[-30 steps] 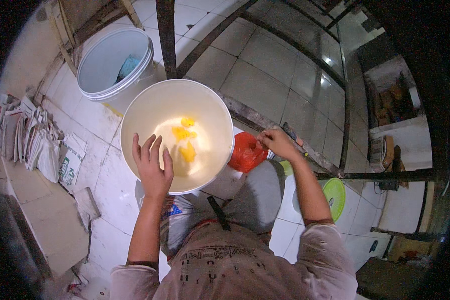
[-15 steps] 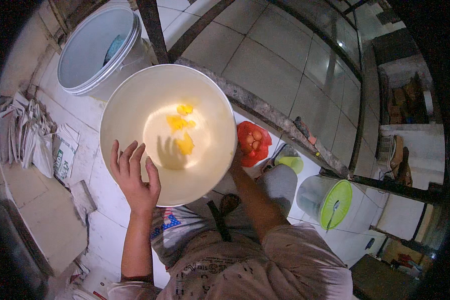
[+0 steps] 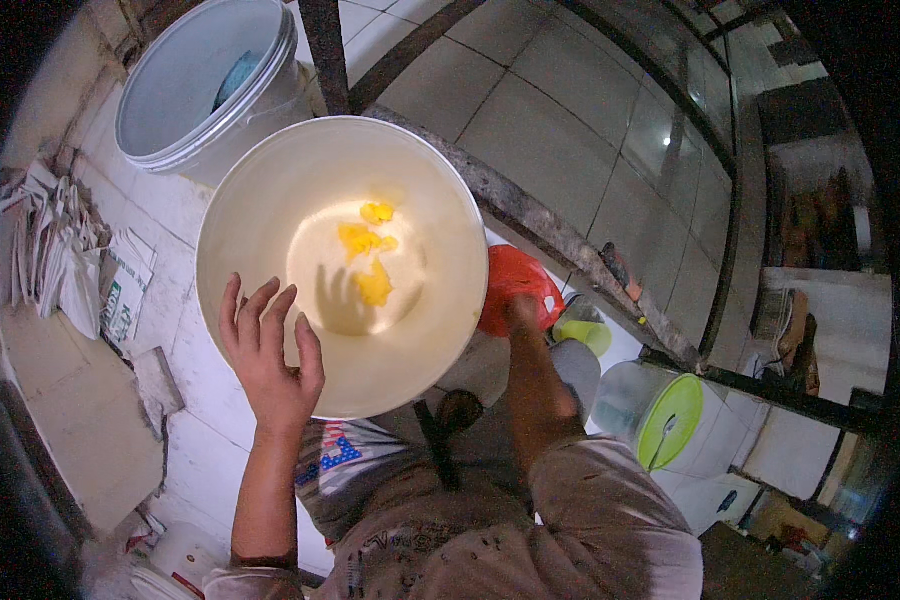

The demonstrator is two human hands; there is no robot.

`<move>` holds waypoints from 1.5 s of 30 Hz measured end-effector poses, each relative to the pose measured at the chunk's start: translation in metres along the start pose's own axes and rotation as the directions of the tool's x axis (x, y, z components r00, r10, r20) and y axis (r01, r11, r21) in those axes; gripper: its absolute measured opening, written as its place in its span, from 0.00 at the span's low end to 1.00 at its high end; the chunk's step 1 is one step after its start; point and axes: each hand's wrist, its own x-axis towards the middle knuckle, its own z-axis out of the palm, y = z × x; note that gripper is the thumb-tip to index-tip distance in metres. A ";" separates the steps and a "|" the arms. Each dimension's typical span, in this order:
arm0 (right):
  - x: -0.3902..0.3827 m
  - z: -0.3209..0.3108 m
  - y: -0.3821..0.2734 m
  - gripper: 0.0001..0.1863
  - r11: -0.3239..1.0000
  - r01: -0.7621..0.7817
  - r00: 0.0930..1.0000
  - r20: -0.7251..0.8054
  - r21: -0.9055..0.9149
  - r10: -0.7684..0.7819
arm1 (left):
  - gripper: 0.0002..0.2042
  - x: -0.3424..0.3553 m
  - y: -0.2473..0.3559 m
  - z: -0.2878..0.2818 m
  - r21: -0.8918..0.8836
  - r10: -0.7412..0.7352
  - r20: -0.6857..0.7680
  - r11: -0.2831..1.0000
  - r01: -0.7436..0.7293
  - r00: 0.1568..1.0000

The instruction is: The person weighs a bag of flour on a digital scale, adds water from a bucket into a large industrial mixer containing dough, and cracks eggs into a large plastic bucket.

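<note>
A large cream-coloured tub stands open before me. Several bright yellow lumps, looking like egg yolk, lie on its pale contents. My left hand is at the near left rim, its fingers spread over the inside and empty; its shadow falls on the contents. To the right of the tub, my right hand reaches down into a red plastic bag. Its fingers are hidden in the bag, and so are the eggs that showed there earlier.
A big white bucket stands at the far left. Stacked papers or sacks lie at the left. On the right are a light green cup, a clear container with a green lid and a dark frame bar.
My right hand has moved right and into the red bag, covering the brown eggs that showed there. The left hand stays spread at the rim. The view has shifted slightly.
</note>
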 end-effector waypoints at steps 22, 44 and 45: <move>-0.020 -0.013 -0.027 0.20 0.397 0.459 0.884 0.452 -0.795 -0.119 | 0.14 -0.001 -0.008 0.002 -0.010 -0.002 0.006 1.000 0.003 1.000; -0.231 -0.097 -0.274 0.25 0.566 0.671 0.368 0.446 0.480 -0.815 | 0.19 0.008 0.005 -0.012 -0.559 0.057 0.199 0.827 0.065 0.978; -0.236 -0.089 -0.281 0.25 0.609 0.602 0.365 0.501 0.516 -0.785 | 0.20 0.015 0.012 -0.016 -0.681 0.061 0.245 0.721 0.127 0.967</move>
